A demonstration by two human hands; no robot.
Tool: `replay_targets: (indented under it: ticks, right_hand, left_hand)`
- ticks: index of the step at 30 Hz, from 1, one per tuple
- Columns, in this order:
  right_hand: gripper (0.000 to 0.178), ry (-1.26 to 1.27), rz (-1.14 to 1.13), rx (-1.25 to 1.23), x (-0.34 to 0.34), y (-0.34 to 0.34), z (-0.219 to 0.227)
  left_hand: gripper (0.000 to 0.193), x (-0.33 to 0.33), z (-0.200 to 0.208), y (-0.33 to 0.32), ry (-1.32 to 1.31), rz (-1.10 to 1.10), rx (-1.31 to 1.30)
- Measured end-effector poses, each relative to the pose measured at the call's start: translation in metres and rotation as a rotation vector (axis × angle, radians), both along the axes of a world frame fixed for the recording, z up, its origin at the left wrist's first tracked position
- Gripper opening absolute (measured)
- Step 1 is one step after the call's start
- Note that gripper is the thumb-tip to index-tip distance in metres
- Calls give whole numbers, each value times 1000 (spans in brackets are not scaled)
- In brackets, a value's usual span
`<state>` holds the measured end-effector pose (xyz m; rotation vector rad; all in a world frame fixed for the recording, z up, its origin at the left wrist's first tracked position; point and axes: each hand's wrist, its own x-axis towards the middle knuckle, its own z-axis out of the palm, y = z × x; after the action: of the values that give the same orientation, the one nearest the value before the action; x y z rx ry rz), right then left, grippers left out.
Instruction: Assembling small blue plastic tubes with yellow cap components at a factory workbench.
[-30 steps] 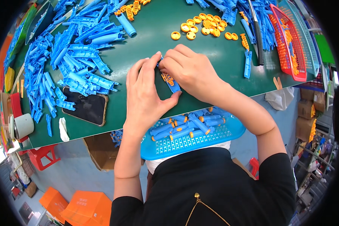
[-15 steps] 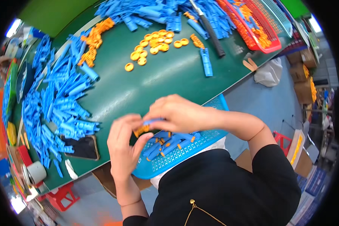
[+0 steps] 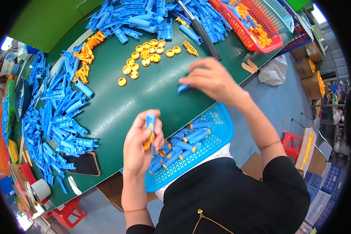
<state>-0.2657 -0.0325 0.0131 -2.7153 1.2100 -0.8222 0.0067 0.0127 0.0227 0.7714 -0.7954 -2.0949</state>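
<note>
My left hand (image 3: 138, 142) is closed around a blue plastic half-tube piece (image 3: 150, 121), held upright, with an orange part (image 3: 147, 144) against it. Reaching over the table, my right hand (image 3: 212, 80) pinches the end of another blue plastic piece (image 3: 183, 88) close to the green tabletop. An orange toothed strip (image 3: 190, 48) lies just beyond that hand. Below both hands, a blue basket (image 3: 223, 128) by my lap holds several blue tubes (image 3: 185, 146) with orange ends. Round yellow-orange caps (image 3: 145, 54) are grouped on the table further back.
Heaps of blue pieces (image 3: 66, 117) line the table's left side and more (image 3: 132, 19) its far side. Orange parts (image 3: 87, 50) lie among them. A dark-handled tool (image 3: 204, 37), a red basket (image 3: 275, 46) and a phone (image 3: 84, 163) also rest on the table (image 3: 105, 128).
My hands have moved apart. The right went out over the table and took the blue piece lying by the orange strip; the left kept its blue piece and orange part.
</note>
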Motion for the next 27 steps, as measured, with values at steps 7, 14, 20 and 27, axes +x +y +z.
replay_targets:
  ticks: [7,14,20,27]
  right_hand:
    - [19,-344,-76,33,63,13,-16]
    - [26,-200,59,-36,67,23,-18]
    - [33,-194,-194,158,74,31,-9]
    - [29,-871,-64,663,111,38,15]
  left_hand:
    - [30,-7,-13,-7,223,310,23]
    - [31,9,-22,-7,242,377,-32]
    - [34,10,-22,-3,132,425,-62]
    - [31,1,-21,2,54,499,-163]
